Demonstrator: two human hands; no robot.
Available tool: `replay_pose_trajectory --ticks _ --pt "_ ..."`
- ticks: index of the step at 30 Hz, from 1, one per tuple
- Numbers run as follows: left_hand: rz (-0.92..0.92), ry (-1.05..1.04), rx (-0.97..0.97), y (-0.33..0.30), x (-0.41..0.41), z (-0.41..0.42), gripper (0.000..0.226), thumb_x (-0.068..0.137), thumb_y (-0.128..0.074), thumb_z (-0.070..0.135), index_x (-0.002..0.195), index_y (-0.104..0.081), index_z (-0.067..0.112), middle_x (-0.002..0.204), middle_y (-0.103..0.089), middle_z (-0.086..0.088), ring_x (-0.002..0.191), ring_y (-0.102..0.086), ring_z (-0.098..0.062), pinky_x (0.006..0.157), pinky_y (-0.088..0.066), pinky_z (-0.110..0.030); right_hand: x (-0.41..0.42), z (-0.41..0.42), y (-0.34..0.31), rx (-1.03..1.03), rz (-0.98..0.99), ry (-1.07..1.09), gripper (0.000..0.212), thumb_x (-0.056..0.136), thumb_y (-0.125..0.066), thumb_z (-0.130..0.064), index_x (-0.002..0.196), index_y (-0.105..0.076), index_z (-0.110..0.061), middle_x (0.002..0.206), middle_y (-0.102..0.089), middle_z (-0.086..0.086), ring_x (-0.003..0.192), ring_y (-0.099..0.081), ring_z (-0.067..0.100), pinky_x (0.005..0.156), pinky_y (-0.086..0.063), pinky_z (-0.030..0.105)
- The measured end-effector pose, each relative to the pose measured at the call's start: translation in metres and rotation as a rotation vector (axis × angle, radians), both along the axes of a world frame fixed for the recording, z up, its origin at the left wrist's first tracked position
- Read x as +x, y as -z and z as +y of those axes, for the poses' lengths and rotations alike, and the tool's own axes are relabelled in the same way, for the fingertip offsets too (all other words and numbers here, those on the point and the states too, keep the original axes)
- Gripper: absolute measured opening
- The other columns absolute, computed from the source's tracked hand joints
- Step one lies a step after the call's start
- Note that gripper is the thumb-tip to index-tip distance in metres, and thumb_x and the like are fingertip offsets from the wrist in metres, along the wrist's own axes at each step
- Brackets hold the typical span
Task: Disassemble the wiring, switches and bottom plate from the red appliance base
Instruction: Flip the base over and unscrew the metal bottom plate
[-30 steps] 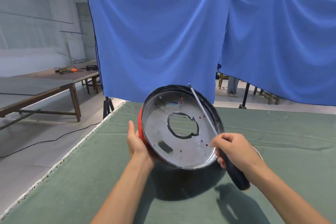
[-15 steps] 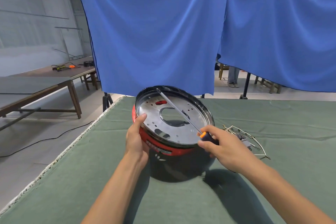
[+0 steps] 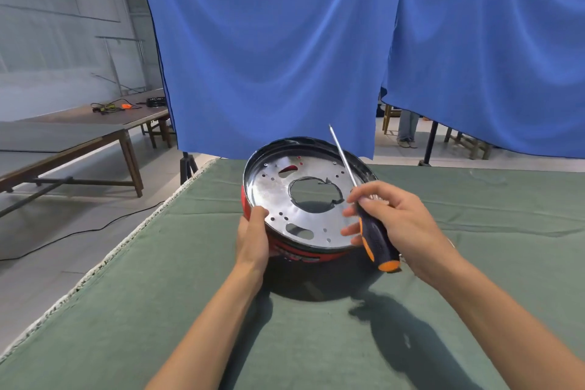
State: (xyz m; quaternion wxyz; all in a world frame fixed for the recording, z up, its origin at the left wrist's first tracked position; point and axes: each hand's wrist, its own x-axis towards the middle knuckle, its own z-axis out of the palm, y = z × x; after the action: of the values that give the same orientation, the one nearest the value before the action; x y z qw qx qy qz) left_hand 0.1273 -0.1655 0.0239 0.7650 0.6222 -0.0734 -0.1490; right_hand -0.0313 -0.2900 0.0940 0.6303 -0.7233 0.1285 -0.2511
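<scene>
The red appliance base [image 3: 300, 255] is held tilted above the green table, its open side facing me. Inside it lies a shiny metal plate [image 3: 275, 196] with a large round centre hole and several small holes. My left hand [image 3: 254, 236] grips the base's near left rim, thumb over the edge. My right hand [image 3: 397, 222] holds a screwdriver [image 3: 376, 239] with a black and orange handle in front of the base's right side. Its long shaft points up and away, past the far rim. The removed wiring is hidden behind my right hand.
The green cloth-covered table [image 3: 190, 310] spreads all round, its left edge running diagonally. Blue curtains [image 3: 285, 57] hang just beyond the far edge. Wooden tables [image 3: 79, 136] with cables stand far left. A person's legs [image 3: 406, 128] show under the curtain.
The base has dropped from facing me to a flatter tilt. My right hand turned the screwdriver from lying across the plate to pointing upward, handle end toward me.
</scene>
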Motion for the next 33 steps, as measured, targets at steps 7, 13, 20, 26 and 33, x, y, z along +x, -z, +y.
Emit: replay_pose_trajectory --ticks 7,13,20,26,33 --pt "-0.04 -0.048 0.015 0.004 -0.011 -0.005 0.055 0.065 -0.043 0.05 0.095 -0.062 0.008 0.105 -0.066 -0.023 0.101 -0.061 -0.04 0.093 -0.045 -0.062 0.012 -0.003 -0.006 -0.041 -0.149 -0.183 0.056 0.081 -0.029 0.018 0.104 -0.067 -0.016 0.108 -0.068 0.017 0.095 -0.069 0.028 0.077 -0.057 0.034" --pt "0.008 -0.05 -0.008 0.003 -0.006 0.0 0.04 0.067 -0.042 0.048 0.079 -0.059 0.014 0.088 -0.065 -0.017 0.084 -0.056 -0.028 0.084 -0.046 -0.045 0.023 0.003 -0.014 -0.825 -0.15 0.022 0.048 0.078 -0.068 0.006 0.103 -0.051 -0.031 0.086 -0.059 -0.027 0.083 -0.063 0.0 0.071 -0.052 0.017" --pt "-0.016 0.008 -0.029 0.01 -0.002 0.003 0.028 0.091 -0.04 0.035 0.076 -0.055 0.017 0.087 -0.063 -0.012 0.08 -0.054 -0.024 0.076 -0.042 -0.039 0.032 0.013 -0.017 -1.082 -0.48 0.483 0.029 0.075 -0.062 -0.033 0.091 -0.066 -0.009 0.055 -0.064 -0.003 0.049 -0.06 0.016 0.053 -0.046 0.024" --pt "-0.011 0.05 -0.052 0.01 0.0 0.009 0.032 0.081 -0.046 0.044 0.069 -0.058 0.016 0.074 -0.063 -0.009 0.072 -0.054 -0.022 0.072 -0.043 -0.036 0.029 0.025 -0.039 -0.652 -0.605 0.472 0.019 0.078 -0.068 -0.039 0.062 -0.057 -0.038 0.061 -0.061 -0.011 0.049 -0.057 0.017 0.052 -0.05 0.034" --pt "0.067 0.159 -0.117 0.005 0.002 0.016 0.06 0.057 -0.054 0.058 0.089 -0.063 0.008 0.088 -0.061 -0.02 0.079 -0.054 -0.026 0.075 -0.04 -0.038 0.032 0.036 -0.056 -0.302 -0.607 0.452 0.032 0.069 -0.065 -0.036 0.068 -0.062 -0.004 0.056 -0.061 -0.009 0.054 -0.056 0.009 0.057 -0.043 0.023"
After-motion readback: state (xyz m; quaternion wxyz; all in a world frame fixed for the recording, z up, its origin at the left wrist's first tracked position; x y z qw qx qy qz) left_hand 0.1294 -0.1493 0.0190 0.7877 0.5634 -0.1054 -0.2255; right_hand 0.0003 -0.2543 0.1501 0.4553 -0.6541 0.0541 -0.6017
